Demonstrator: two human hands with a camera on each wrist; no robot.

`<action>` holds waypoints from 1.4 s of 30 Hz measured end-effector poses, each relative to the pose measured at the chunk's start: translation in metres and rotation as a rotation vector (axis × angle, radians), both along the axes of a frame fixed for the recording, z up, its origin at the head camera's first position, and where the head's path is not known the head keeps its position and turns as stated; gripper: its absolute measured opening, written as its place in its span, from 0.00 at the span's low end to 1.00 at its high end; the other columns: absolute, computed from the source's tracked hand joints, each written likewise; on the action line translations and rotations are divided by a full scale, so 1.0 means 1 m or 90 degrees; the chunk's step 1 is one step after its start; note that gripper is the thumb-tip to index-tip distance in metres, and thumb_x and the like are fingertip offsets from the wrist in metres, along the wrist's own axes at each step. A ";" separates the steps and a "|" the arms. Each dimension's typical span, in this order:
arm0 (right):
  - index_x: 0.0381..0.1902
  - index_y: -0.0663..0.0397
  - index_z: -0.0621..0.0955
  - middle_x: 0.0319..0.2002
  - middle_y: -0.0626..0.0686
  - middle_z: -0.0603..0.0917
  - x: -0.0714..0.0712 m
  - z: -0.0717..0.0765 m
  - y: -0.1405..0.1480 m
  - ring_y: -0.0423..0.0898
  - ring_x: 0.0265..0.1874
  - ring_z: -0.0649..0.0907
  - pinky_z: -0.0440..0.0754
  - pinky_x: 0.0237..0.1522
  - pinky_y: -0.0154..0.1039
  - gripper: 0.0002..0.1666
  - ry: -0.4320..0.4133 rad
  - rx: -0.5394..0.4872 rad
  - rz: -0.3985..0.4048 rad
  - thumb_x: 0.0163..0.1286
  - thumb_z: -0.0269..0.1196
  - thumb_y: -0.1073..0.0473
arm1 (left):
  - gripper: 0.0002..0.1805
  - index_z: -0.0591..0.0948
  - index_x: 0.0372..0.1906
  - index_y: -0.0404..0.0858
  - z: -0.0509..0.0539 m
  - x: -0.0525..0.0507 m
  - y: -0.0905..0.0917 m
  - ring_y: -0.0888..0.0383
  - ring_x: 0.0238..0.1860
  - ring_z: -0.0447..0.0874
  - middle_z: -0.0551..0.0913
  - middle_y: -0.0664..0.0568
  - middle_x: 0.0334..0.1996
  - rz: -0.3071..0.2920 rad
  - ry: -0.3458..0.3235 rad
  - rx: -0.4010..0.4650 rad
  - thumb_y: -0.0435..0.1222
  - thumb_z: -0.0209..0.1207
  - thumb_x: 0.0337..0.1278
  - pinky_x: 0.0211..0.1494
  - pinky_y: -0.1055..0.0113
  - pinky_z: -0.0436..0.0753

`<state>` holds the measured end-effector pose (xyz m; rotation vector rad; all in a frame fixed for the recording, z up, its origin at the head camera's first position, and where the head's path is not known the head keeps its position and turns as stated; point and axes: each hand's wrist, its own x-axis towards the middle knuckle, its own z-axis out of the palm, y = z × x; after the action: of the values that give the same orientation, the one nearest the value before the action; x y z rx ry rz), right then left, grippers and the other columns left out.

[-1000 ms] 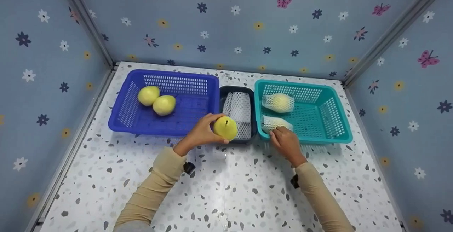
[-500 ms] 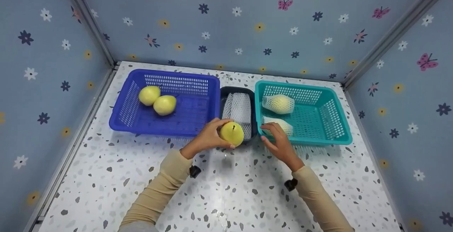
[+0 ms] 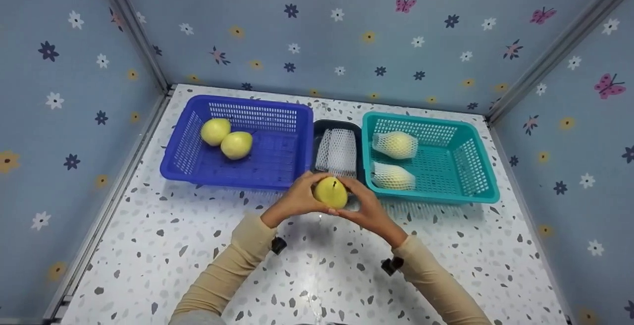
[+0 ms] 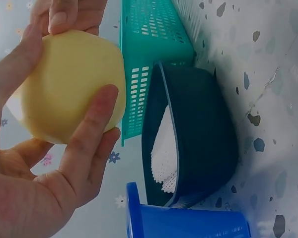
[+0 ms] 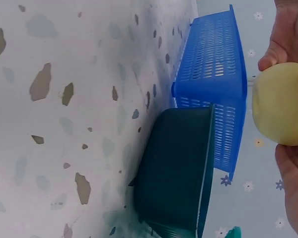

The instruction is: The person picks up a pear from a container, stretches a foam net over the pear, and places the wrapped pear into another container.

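Here, you've got the yellow pear gripped from both sides: your left hand curls round one flank, your right hand clasps the other, stem facing up at you. It's off the table, by the near end of the dark tub and its white foam nets. Blue basket, two bare pears; teal basket, two netted pears.

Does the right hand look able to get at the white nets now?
Probably yes, once the right hand lets go of the pear: the nets lie just beyond, in the open bin.
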<state>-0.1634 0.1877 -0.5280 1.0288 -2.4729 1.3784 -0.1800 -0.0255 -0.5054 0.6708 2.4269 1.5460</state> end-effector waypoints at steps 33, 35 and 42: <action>0.59 0.69 0.73 0.56 0.61 0.76 0.020 -0.025 0.004 0.53 0.55 0.77 0.77 0.53 0.41 0.39 -0.063 -0.023 0.044 0.50 0.75 0.64 | 0.46 0.74 0.61 0.33 -0.058 0.020 0.010 0.50 0.44 0.71 0.71 0.42 0.45 0.020 -0.006 -0.023 0.38 0.79 0.27 0.49 0.54 0.75; 0.59 0.69 0.72 0.55 0.62 0.76 0.019 -0.032 0.005 0.53 0.55 0.77 0.77 0.52 0.41 0.39 -0.060 -0.017 0.042 0.50 0.75 0.64 | 0.45 0.74 0.61 0.34 -0.062 0.020 0.010 0.49 0.46 0.72 0.71 0.41 0.48 0.020 -0.017 -0.025 0.38 0.78 0.28 0.50 0.53 0.75; 0.63 0.57 0.72 0.58 0.54 0.75 0.008 -0.068 0.010 0.50 0.57 0.75 0.77 0.52 0.42 0.41 -0.072 0.030 0.036 0.52 0.74 0.55 | 0.45 0.73 0.61 0.34 -0.076 0.020 0.008 0.46 0.49 0.73 0.71 0.38 0.51 0.013 -0.030 -0.022 0.36 0.78 0.28 0.53 0.49 0.74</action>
<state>-0.1551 0.1978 -0.5961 1.0669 -2.5880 1.4390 -0.1599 -0.0178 -0.5817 0.5973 2.4278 1.5055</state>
